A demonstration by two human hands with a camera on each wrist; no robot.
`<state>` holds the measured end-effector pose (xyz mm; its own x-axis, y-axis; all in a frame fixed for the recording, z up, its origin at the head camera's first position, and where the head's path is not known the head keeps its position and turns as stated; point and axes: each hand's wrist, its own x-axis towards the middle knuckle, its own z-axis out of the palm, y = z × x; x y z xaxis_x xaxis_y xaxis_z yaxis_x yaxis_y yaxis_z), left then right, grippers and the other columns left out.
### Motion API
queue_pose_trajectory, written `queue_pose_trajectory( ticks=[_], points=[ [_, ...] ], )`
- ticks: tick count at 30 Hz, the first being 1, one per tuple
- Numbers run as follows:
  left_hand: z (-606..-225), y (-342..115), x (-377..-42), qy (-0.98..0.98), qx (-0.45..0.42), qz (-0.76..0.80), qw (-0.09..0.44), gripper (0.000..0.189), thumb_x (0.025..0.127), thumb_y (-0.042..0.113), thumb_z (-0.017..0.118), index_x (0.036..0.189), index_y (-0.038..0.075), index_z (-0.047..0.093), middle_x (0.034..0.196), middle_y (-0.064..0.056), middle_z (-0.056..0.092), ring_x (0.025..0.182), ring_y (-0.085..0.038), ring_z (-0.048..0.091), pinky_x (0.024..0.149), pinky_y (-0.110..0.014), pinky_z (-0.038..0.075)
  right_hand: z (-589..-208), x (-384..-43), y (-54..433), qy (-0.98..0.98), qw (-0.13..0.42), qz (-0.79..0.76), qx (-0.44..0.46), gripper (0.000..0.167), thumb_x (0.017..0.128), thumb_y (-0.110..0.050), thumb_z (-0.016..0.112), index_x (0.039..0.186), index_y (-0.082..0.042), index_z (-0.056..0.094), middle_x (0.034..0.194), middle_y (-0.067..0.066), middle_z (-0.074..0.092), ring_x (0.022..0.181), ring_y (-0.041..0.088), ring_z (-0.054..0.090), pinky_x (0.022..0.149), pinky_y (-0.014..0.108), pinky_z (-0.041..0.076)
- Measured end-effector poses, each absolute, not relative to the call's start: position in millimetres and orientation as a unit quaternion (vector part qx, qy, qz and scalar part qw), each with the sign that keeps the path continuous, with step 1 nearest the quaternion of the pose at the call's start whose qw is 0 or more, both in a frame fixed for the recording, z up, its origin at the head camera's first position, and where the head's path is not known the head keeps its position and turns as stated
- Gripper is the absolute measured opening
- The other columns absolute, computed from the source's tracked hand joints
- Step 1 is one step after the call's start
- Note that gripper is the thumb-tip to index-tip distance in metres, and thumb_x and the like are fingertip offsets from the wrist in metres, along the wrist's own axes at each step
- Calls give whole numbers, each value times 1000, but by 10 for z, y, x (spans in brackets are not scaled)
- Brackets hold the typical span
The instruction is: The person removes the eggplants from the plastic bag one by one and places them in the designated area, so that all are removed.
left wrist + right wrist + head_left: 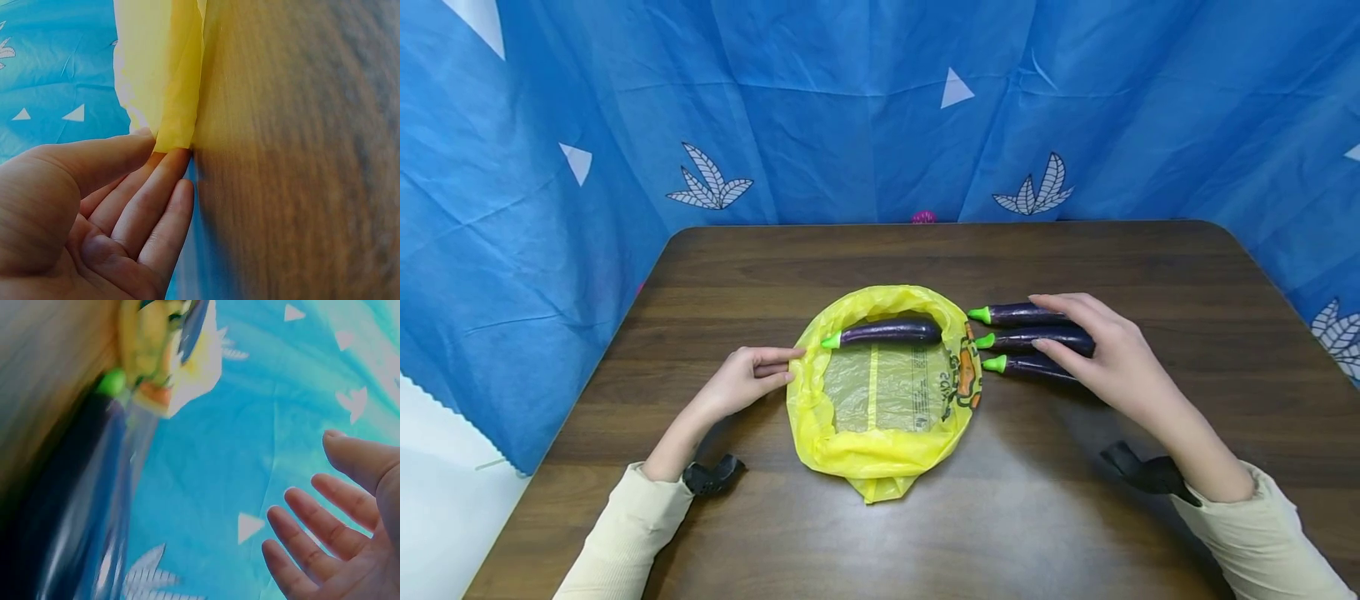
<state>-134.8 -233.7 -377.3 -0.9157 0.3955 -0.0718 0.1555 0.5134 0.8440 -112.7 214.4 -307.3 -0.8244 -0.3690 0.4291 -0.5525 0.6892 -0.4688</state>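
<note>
While one eggplant (891,332) is already contained in the yellow bag (880,454), laid along the far side of its mouth, three more eggplants (1013,340) are set side by side on the table (715,283), just to the right of the bag, with their green stem ends turned toward it. Judging by this layout, the step in hand is taken to be the picking up of a further eggplant for bagging; what seems to be called for next is that the right hand (1108,350) be lowered and closed round one of the three, with the bag kept steady. By the left hand (745,382) the bag's left edge is pinched between thumb and fingertips, the fingers being nearly straight. By the right hand nothing is held: its thumb and fingers are well parted above the row, and no contact with the eggplants is shown in the right wrist view.
</note>
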Motion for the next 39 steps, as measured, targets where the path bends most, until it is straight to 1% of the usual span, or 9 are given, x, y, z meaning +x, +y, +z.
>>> queue_pose_trajectory(
  ticks=[5,7,10,15,18,21,30,39],
  points=[
    [-3773,-2338,-1344,863,163,461,126,36,90,2,62,125,-4,57,126,-19,55,107,-28,58,82,-29,51,-3096,-1286,1757,-881,142,331,306,48,82,-8,74,127,-10,58,120,4,57,108,19,54,86,42,48],
    [-3778,-2339,-1343,863,161,461,127,36,90,2,62,125,-4,57,126,-19,55,107,-28,58,82,-29,51,-3122,-1349,1600,-872,128,342,325,45,83,-9,72,126,-8,58,119,5,57,106,20,54,82,40,50],
    [-3789,-2339,-1345,862,159,463,129,36,90,2,62,125,-4,57,126,-19,55,107,-28,58,82,-29,50,-3174,-1442,1376,-867,97,347,344,42,86,-12,70,125,-5,58,120,8,57,107,22,54,84,40,49],
    [-3797,-2336,-1346,860,161,467,128,36,90,3,62,126,-3,57,125,-19,55,106,-27,59,81,-28,51,-3272,-1564,1069,-887,38,295,353,46,87,-17,70,129,-5,55,124,10,55,114,22,51,93,38,44],
    [-3796,-2338,-1346,858,164,470,127,37,90,4,62,126,-3,57,125,-19,55,106,-27,59,81,-28,51,-3319,-1611,948,-901,12,252,354,51,86,-18,70,132,-5,52,127,11,53,117,23,49,94,38,44],
    [-3798,-2344,-1346,857,165,472,126,36,90,4,62,126,-3,57,125,-19,55,106,-27,59,81,-28,51,-3362,-1647,875,-909,-2,222,352,55,86,-18,71,134,-4,50,129,12,52,117,24,49,93,38,45],
    [-3802,-2357,-1344,854,168,475,129,37,90,3,62,126,-4,57,125,-19,55,106,-27,59,82,-27,50,-3475,-1705,839,-918,-13,188,349,54,85,-18,72,133,-4,52,129,14,52,117,26,49,91,37,46],
    [-3801,-2358,-1349,852,166,478,135,37,90,3,62,126,-4,57,126,-20,54,107,-27,58,82,-27,50,-3536,-1745,834,-920,7,185,344,48,82,-10,74,127,-5,58,123,13,55,114,27,50,91,38,45]
  ],
)
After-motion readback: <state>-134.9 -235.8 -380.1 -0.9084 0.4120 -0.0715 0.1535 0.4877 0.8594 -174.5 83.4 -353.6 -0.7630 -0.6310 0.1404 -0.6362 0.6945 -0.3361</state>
